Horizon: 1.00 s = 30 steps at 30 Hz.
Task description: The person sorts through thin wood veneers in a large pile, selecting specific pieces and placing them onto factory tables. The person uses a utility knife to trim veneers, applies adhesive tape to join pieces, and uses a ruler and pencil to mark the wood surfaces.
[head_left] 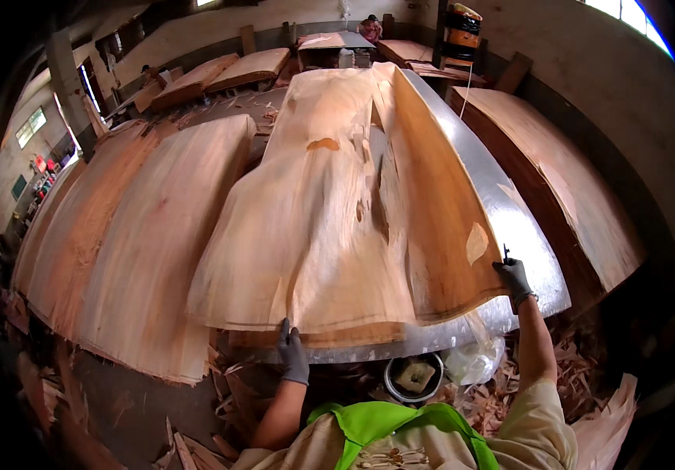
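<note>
A large, thin, wavy wood veneer sheet (275, 251) covers most of a shiny metal-topped table (521, 227). Splits and holes run down its middle, and its right part (439, 211) curls up, darker in tone. My left hand (293, 360), in a grey glove, pinches the sheet's near edge left of the middle. At the near right corner my gloved right hand (514, 278) is closed at the sheet's edge. A small dark pointed tool (506, 252) sticks up from that hand; its kind is not clear. A loose veneer scrap (476, 243) lies on the curled part.
Veneer stacks stand to the left (157, 211) and right (557, 172). A bucket (414, 398) holding a porous block and a clear plastic bag (474, 360) sit below the near edge. Wood scraps (502, 399) litter the floor. Someone (370, 29) is at the far end.
</note>
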Motion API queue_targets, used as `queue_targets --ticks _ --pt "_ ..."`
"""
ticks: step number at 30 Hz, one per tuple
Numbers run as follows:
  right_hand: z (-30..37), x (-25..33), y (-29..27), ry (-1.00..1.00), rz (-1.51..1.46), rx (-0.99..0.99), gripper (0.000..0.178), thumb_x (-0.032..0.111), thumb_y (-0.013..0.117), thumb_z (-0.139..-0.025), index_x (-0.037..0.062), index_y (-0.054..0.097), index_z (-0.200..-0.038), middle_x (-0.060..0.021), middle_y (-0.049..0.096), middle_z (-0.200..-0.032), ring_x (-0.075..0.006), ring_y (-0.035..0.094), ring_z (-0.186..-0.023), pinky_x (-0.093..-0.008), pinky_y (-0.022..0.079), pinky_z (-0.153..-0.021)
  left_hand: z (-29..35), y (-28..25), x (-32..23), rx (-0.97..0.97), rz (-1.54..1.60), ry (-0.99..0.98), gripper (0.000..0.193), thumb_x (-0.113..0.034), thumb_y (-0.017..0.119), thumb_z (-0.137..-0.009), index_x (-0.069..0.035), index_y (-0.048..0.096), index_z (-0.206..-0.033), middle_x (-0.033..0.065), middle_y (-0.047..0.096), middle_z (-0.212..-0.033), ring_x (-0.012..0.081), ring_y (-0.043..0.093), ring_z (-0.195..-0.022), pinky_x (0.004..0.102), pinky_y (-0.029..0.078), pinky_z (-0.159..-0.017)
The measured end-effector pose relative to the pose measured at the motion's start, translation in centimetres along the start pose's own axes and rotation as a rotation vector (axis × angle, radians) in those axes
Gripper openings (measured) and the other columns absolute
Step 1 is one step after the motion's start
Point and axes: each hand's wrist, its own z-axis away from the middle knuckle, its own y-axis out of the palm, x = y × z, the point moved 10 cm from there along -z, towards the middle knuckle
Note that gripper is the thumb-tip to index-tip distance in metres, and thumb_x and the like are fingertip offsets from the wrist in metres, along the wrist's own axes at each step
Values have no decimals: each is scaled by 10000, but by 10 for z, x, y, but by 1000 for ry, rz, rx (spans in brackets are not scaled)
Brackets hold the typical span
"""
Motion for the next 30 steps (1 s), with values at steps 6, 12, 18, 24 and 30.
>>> queue_targets --ticks 6,12,18,24,30 --pt "-42 -54 -43 31 32 20 194 172 695 -732 -17 656 -756 -25 596 -644 -114 515 -533 -281 419 -506 14 60 2 -63 36 -11 388 -106 508 -881 62 494 -1230 132 515 -1266 217 478 -1162 300 352 -983" --pt "-98 -70 -57 64 -87 88 354 311 699 -748 -37 638 -741 -50 610 -682 -134 533 -555 -293 428 -514 11 98 37 -208 467 -439 386 -212 546 -837 -138 507 -1214 10 545 -1145 174 519 -989 321 415 -816" --pt "-72 -170 -97 286 152 250 614 577 606 -770 -31 613 -682 -116 565 -523 -211 524 -382 -327 403 -373 20 82 52 -281 700 -341 310 -341 569 -852 -222 524 -1135 -39 545 -1074 134 510 -889 304 422 -743" --pt "7 -174 -162 99 744 -160 441 473 638 -760 33 641 -790 -213 627 -770 -396 603 -781 -469 467 -659 19 96 60 -311 793 -434 271 -176 574 -838 -220 576 -1105 -50 444 -677 89 405 -595 244 381 -595" --pt "59 -171 -174 9 914 -215 313 441 602 -783 130 641 -803 -168 622 -734 -389 597 -727 -474 470 -621 -11 49 67 -301 802 -360 92 -210 623 -838 -151 578 -892 -26 544 -791 108 490 -713 268 421 -695"
